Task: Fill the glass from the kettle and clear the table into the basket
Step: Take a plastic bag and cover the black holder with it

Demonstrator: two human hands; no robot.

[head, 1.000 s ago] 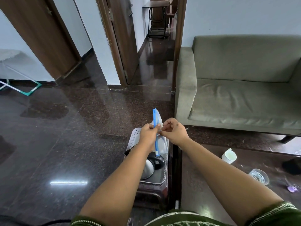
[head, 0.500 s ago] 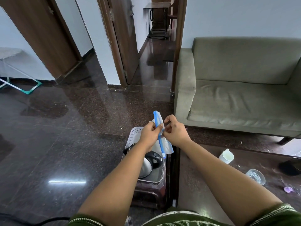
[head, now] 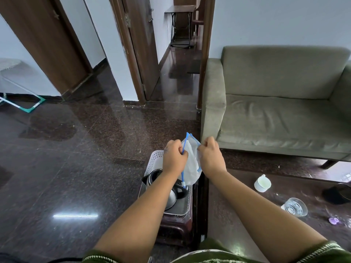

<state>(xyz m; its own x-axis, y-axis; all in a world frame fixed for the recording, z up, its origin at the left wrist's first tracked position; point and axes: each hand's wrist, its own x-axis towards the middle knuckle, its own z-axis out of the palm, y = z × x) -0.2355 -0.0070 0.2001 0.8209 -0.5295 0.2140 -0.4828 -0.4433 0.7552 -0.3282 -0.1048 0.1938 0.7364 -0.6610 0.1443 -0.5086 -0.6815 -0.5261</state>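
Note:
My left hand (head: 174, 157) and my right hand (head: 210, 156) each pinch one side of a clear zip bag with a blue seal strip (head: 190, 164), holding its mouth apart above the basket. The white perforated basket (head: 154, 161) sits on a dark brown stool (head: 176, 228) and holds the steel kettle with a black handle (head: 171, 192), partly hidden by my left forearm. On the dark table (head: 237, 215) to the right stand a clear glass (head: 295, 206) and a white cup (head: 263, 183).
A grey-green sofa (head: 275, 103) stands behind the table. A black object (head: 338, 193) and a small purple item (head: 333, 220) lie at the table's right edge. Glossy dark floor stretches left; a doorway (head: 180, 54) opens ahead, and a white-and-green frame (head: 24, 105) stands far left.
The two hands have moved apart, pulling the zip bag's mouth open; earlier they were pinched together on the closed blue strip. The bag hangs a little lower over the basket.

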